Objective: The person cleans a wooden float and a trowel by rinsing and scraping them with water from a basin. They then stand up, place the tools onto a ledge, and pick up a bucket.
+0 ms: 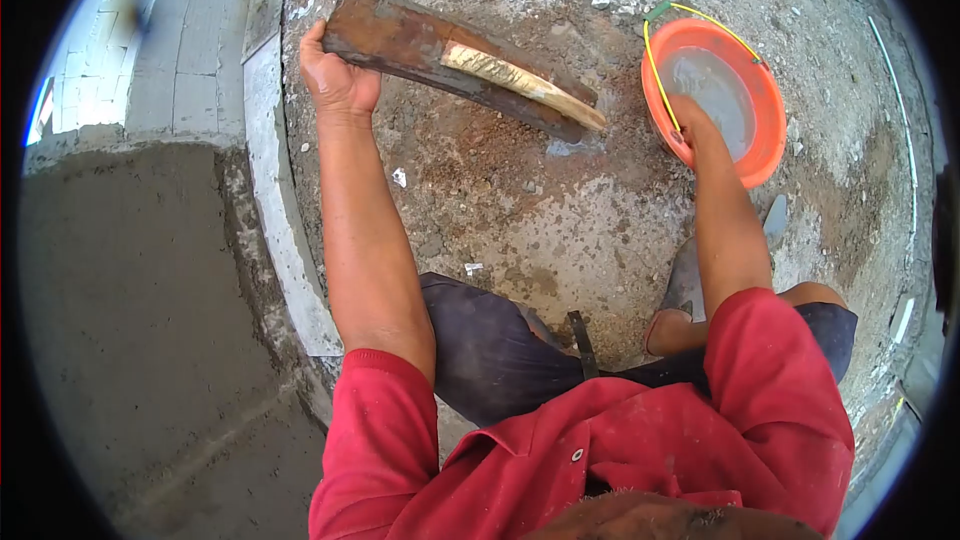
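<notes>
Between the two forearms, a wide stretch of ground leaves room to pass from the knees up to the wooden float, which slants across the way from the left hand, its far end stopping just short of the orange bucket with a narrow gap between. The yellow bail and the right hand obstruct the bucket's left side, while its right side offers an unblocked way in.
</notes>
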The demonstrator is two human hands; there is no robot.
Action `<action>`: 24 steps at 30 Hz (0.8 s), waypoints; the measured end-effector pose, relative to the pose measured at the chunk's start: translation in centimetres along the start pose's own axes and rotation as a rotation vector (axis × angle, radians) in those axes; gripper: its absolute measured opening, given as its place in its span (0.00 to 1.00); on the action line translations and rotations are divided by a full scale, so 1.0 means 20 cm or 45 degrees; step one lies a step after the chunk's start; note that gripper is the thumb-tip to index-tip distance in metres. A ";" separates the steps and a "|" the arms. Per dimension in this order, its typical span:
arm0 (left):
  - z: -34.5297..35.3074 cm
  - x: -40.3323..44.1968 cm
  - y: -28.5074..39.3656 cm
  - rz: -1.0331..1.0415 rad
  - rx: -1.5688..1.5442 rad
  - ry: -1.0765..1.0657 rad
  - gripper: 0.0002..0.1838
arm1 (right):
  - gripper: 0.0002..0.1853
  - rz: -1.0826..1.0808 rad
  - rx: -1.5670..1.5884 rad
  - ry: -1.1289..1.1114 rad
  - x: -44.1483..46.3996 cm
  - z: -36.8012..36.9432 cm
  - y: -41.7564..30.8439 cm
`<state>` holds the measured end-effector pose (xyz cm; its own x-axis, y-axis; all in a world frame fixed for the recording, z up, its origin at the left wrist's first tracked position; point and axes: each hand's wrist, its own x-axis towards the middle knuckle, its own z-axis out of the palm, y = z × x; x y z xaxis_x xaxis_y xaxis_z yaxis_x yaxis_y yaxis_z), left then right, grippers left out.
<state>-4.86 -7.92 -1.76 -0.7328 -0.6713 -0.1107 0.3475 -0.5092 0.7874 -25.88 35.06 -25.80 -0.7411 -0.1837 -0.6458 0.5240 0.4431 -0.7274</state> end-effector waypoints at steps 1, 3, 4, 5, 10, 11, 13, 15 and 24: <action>0.00 -0.01 0.02 -0.043 -0.039 -0.051 0.30 | 0.18 0.080 0.145 -0.232 0.05 0.01 0.08; 0.02 -0.06 0.01 -0.127 -0.195 -0.200 0.34 | 0.16 0.303 0.445 -0.248 0.38 -0.16 0.33; 0.04 -0.07 0.01 -0.158 -0.279 -0.282 0.36 | 0.15 0.401 0.592 -0.252 0.51 -0.25 0.39; 0.07 -0.09 0.01 -0.145 -0.253 -0.253 0.37 | 0.16 0.447 0.444 -0.152 0.51 -0.30 0.37; 0.16 -0.07 -0.02 -0.128 -0.208 -0.382 0.40 | 0.12 0.261 1.648 -0.160 -0.07 -0.13 -0.17; 0.17 -0.07 -0.02 -0.083 -0.152 -0.390 0.40 | 0.13 -0.047 1.617 -0.637 -0.10 -0.10 -0.26; 0.24 -0.09 -0.05 -0.028 -0.025 -0.408 0.41 | 0.18 -0.480 1.484 -1.398 -0.20 0.03 -0.52; 0.32 -0.09 -0.10 0.014 -0.011 -0.441 0.38 | 0.20 -0.618 1.361 -0.767 -0.62 0.41 -0.92; 0.45 -0.18 -0.17 0.251 0.200 -0.365 0.29 | 0.38 -1.481 0.275 0.140 -1.13 1.20 -0.98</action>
<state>-8.71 1.13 1.39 -0.8022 -0.5593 0.2088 0.4208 -0.2815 0.8624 -9.24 9.54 -2.50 -0.8452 -0.2970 0.4443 -0.4356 -0.0988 -0.8947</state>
